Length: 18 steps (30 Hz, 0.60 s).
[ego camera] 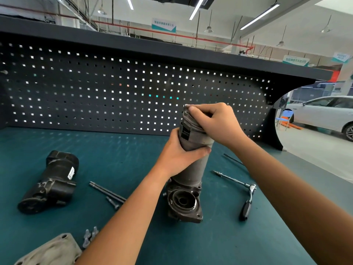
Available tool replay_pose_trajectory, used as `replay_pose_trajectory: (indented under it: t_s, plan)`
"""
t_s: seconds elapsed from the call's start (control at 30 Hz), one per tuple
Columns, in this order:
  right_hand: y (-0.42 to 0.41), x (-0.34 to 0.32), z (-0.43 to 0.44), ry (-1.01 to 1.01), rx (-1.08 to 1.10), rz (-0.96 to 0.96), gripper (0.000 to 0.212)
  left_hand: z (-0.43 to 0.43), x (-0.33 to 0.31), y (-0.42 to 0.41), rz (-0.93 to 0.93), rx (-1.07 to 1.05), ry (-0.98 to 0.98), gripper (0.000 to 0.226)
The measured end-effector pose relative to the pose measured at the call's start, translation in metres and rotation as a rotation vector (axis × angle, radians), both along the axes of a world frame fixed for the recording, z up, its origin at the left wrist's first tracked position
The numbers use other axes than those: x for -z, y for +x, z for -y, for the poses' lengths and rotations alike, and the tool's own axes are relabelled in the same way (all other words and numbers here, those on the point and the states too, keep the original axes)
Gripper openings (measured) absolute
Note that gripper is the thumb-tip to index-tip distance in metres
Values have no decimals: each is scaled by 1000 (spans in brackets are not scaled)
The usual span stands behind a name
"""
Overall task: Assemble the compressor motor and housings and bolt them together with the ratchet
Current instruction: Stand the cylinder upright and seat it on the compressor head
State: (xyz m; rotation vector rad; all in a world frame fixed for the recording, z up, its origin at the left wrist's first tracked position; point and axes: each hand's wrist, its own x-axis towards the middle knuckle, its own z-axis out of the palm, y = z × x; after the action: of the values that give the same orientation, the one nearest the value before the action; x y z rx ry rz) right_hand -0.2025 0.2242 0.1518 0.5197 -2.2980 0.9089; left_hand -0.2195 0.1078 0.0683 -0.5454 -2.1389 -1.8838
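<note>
Teal bench [133,150]: left hand [181,155] grips motor housing [196,169] mid-body; right hand [215,123] fingers [198,112] clasp its top; ratchet [246,197] nearby.

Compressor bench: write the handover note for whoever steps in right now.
Left grip wraps the motor can mid-body; right grip holds its top end.
The can stands, slightly tilted, on the flanged housing on the mat.
Black housing lies at left, cover plate at the front edge, long bolts and small bolts loose between them, ratchet at right.
Done: can set on flanged housing.
Left: other housings, all bolts, ratchet tightening.
</note>
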Motion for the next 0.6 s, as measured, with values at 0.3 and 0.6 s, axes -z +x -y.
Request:
replay_pose_trajectory:
  t_s: [0.3,0.6]
  plan:
    - [-8,-10,-3,125,27,151,43,0,-1,1,-4,-16,-5,66]
    - [-3,-6,-1,81,-12,119,31,2,-1,0,-3,-1,3,67]
